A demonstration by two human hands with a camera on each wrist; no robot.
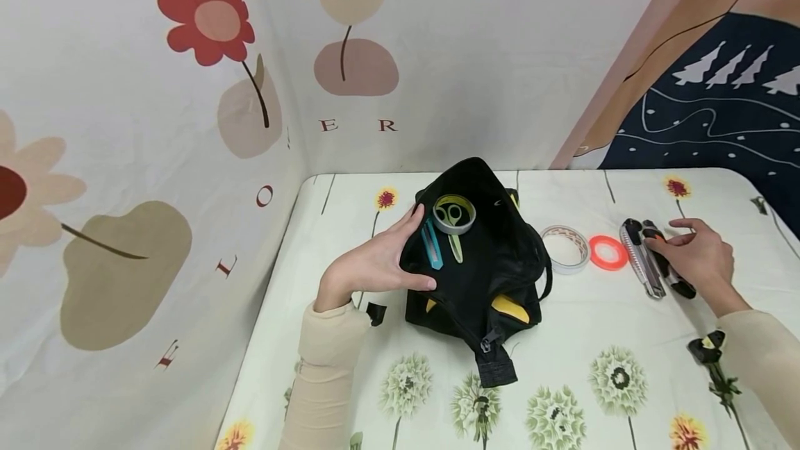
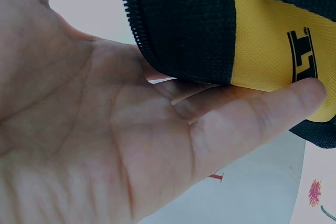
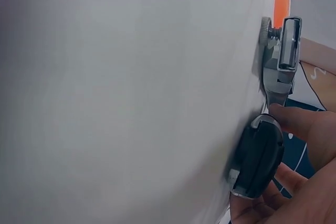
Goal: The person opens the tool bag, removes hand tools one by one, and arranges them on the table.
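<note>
A black tool bag [image 1: 487,242] with yellow patches stands with its mouth spread wide. My left hand [image 1: 381,255] holds its left side by the rim; in the left wrist view, fingers [image 2: 252,114] lie along the yellow outer panel. Inside are a tape roll [image 1: 469,221], green-handled scissors [image 1: 457,248] and a blue cutter [image 1: 431,245]. At the right, my right hand [image 1: 700,259] grips a black utility knife [image 1: 678,280] lying on the table; the right wrist view shows thumb and fingers on both sides of the knife [image 3: 257,156]. Beside it lies a silver utility knife [image 1: 644,259].
Between the bag and the knives lie a white tape roll [image 1: 584,252] and an orange tape roll [image 1: 608,264]. A flower-printed cloth [image 1: 562,353] covers the table. Printed fabric [image 1: 487,54] hangs behind and to the left.
</note>
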